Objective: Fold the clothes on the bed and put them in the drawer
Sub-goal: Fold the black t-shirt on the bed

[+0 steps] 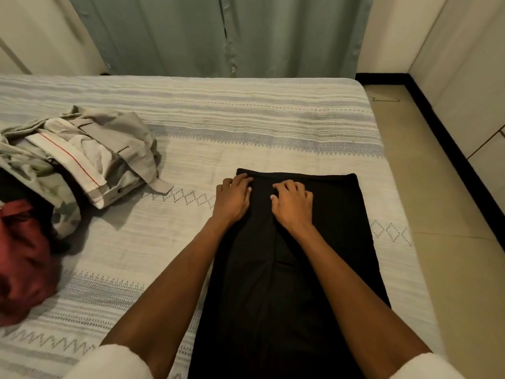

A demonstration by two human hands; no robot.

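My left hand (233, 198) and right hand (292, 205) lay with fingers bent on the far end of black trousers (314, 228), spread long on the bed (246, 119); whether they pinched cloth, I could not tell. Uneven pulling could skew the fold. No writing was readable.

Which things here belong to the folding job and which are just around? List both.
Part of the job:
- black garment, laid flat, left hand and right hand on its far end
- grey trousers, crumpled in the pile
- red garment, crumpled at the bed's left edge

Just around:
- striped bedspread
- green curtain
- tiled floor
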